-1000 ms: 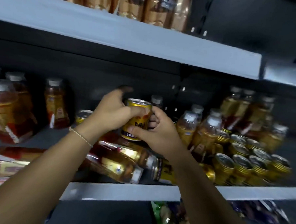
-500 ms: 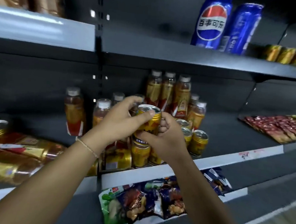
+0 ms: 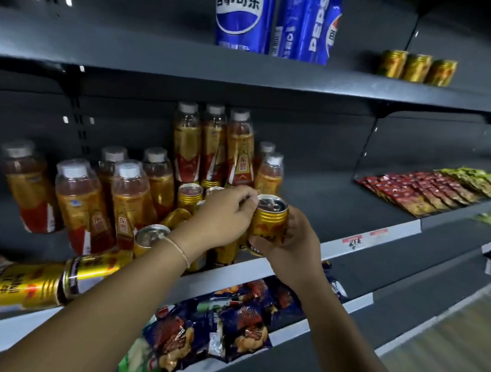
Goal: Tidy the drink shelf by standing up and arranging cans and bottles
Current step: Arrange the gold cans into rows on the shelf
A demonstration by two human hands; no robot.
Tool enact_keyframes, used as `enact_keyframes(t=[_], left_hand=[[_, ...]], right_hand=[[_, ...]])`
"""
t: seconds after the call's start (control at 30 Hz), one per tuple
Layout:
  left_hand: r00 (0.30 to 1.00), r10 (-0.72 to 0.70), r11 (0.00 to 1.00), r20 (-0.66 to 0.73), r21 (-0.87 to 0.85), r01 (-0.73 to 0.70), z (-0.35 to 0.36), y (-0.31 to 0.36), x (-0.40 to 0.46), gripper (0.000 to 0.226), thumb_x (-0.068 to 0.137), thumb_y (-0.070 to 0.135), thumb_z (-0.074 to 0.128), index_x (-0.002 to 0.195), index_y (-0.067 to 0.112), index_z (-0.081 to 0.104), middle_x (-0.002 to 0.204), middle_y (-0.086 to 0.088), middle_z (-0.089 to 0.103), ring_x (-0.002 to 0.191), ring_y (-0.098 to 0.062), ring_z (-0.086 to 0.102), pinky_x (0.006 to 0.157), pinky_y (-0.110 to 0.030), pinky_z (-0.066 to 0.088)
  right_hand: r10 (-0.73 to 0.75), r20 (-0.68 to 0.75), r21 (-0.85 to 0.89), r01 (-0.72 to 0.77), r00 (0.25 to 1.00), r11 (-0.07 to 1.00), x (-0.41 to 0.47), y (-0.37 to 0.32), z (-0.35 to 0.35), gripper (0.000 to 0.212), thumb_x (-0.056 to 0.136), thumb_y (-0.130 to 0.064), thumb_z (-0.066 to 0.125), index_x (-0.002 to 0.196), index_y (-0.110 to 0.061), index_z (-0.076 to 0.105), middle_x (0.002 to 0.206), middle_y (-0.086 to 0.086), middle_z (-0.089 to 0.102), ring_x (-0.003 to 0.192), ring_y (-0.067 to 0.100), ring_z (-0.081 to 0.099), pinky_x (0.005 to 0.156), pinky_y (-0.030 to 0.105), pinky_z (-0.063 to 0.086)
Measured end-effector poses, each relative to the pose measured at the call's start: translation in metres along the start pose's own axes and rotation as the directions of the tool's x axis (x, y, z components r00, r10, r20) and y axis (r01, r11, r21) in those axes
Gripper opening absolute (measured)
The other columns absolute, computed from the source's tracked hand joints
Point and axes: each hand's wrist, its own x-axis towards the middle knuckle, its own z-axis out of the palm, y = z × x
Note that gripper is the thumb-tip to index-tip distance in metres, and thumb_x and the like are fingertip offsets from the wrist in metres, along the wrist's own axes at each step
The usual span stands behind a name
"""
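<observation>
A gold Red Bull can is held upright above the front edge of the middle shelf. My right hand grips its lower half from below and the right. My left hand touches its top rim with the fingertips. Behind my hands stand several gold cans and amber drink bottles, with taller bottles at the back. Two gold cans lie on their sides at the far left of the shelf.
Blue Pepsi cans and three small gold cans stand on the upper shelf. Red and green snack packets lie on the shelf at right. Snack bags fill the lower shelf under my hands. The middle shelf right of the can is bare.
The view has swung right along the shelf. Both hands carried the can rightward, past the group of standing cans, and it now sits lower toward the shelf's front edge.
</observation>
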Motion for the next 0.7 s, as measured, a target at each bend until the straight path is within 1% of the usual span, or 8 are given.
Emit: enact_keyframes(t=[0.03,0.17,0.27,0.37,0.43,0.5,0.6,0.7], left_hand=[[1.000,0.010,0.998,0.012,0.060,-0.010,0.004,0.000,0.004,0.023,0.100,0.028,0.047,0.114,0.025,0.064,0.092,0.015,0.064,0.084,0.000,0.057,0.065,-0.009,0.037],[0.995,-0.014,0.971,0.103,0.239,-0.011,0.016,-0.006,0.015,0.030,0.091,0.011,0.048,0.117,0.014,0.063,0.113,-0.005,0.063,0.103,-0.023,0.057,0.082,-0.033,0.049],[0.986,-0.077,0.959,0.151,0.282,0.031,0.021,-0.012,0.018,0.037,0.088,0.010,0.048,0.124,0.013,0.059,0.123,-0.008,0.060,0.112,-0.027,0.055,0.088,-0.036,0.050],[0.978,-0.122,0.953,0.172,0.296,0.066,0.024,-0.020,0.019,0.035,0.088,0.011,0.048,0.120,0.015,0.060,0.120,-0.007,0.063,0.108,-0.026,0.057,0.086,-0.037,0.050],[0.972,-0.142,0.943,0.189,0.325,0.075,0.025,-0.025,0.019,0.035,0.088,0.013,0.047,0.121,0.015,0.059,0.121,-0.006,0.062,0.109,-0.026,0.056,0.090,-0.041,0.050],[0.971,-0.143,0.933,0.193,0.353,0.067,0.027,-0.030,0.019,0.039,0.088,0.013,0.048,0.126,0.015,0.056,0.128,-0.006,0.059,0.114,-0.025,0.054,0.093,-0.039,0.049],[0.972,-0.131,0.925,0.193,0.378,0.049,0.030,-0.033,0.017,0.046,0.087,0.012,0.049,0.133,0.012,0.052,0.139,-0.008,0.052,0.124,-0.027,0.048,0.098,-0.036,0.044],[0.975,-0.101,0.920,0.199,0.391,0.015,0.033,-0.035,0.016,0.049,0.087,0.010,0.048,0.136,0.010,0.052,0.144,-0.009,0.049,0.130,-0.026,0.044,0.105,-0.035,0.039]], right_hand=[[0.014,-0.010,-0.007,-0.014,1.000,1.000,0.000,0.007,-0.001,0.064,0.068,-0.027,0.089,0.122,-0.046,0.058,0.109,-0.022,0.070,0.100,-0.001,0.067,0.088,0.032,0.059],[0.064,-0.036,-0.011,-0.064,0.997,0.998,0.003,0.030,0.002,0.071,0.069,-0.024,0.091,0.130,-0.032,0.056,0.117,-0.015,0.068,0.109,0.007,0.065,0.096,0.041,0.057],[0.079,-0.035,-0.024,-0.080,0.996,0.997,0.004,0.040,0.009,0.079,0.069,-0.023,0.091,0.138,-0.026,0.052,0.128,-0.004,0.061,0.118,0.019,0.061,0.101,0.045,0.053],[0.065,-0.056,-0.106,-0.071,0.996,0.992,0.004,0.049,0.018,0.084,0.068,-0.025,0.091,0.142,-0.022,0.051,0.132,0.001,0.049,0.118,0.019,0.057,0.098,0.027,0.050],[0.061,-0.056,-0.154,-0.069,0.997,0.986,0.003,0.053,0.023,0.082,0.069,-0.026,0.090,0.141,-0.022,0.051,0.132,0.002,0.049,0.113,0.010,0.051,0.086,0.006,0.038],[0.065,-0.056,-0.192,-0.075,0.996,0.978,0.005,0.057,0.026,0.081,0.071,-0.026,0.089,0.141,-0.022,0.050,0.132,0.002,0.051,0.104,-0.002,0.039,0.075,-0.007,0.029],[0.094,-0.081,-0.216,-0.110,0.992,0.970,0.009,0.063,0.025,0.080,0.073,-0.028,0.088,0.142,-0.021,0.049,0.134,0.003,0.051,0.097,-0.008,0.032,0.068,-0.012,0.027],[0.114,-0.131,-0.239,-0.143,0.985,0.960,0.015,0.067,0.025,0.081,0.072,-0.030,0.089,0.142,-0.021,0.048,0.135,0.003,0.050,0.098,-0.004,0.034,0.070,-0.004,0.028]])
